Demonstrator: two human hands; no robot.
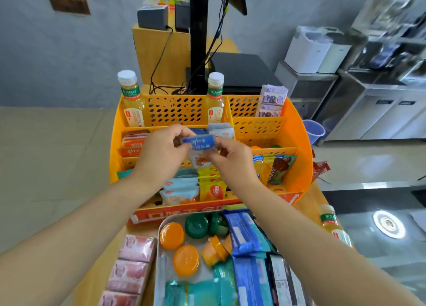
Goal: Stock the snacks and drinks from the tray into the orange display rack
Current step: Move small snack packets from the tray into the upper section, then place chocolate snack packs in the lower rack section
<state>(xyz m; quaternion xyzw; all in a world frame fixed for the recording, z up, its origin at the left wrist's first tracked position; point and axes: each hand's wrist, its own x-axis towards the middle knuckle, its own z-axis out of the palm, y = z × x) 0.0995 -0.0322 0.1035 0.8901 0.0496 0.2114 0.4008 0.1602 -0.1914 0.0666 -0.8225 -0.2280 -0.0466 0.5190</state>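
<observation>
Both hands hold a blue snack packet (200,142) over the middle tier of the orange display rack (295,144). My left hand (161,153) pinches its left end, and my right hand (230,158) pinches its right end. More blue and white packets stand in the compartment just behind it. Two juice bottles (131,98) stand in the rack's back row. Below, the grey tray (161,259) holds orange and green lidded cups (186,259), blue packets (244,234) and teal packets (207,289).
Pink tissue packs (133,269) lie left of the tray. Another juice bottle (332,222) stands on the counter at the right. A black monitor post (198,38) rises behind the rack. Steel counters and white appliances stand at the far right.
</observation>
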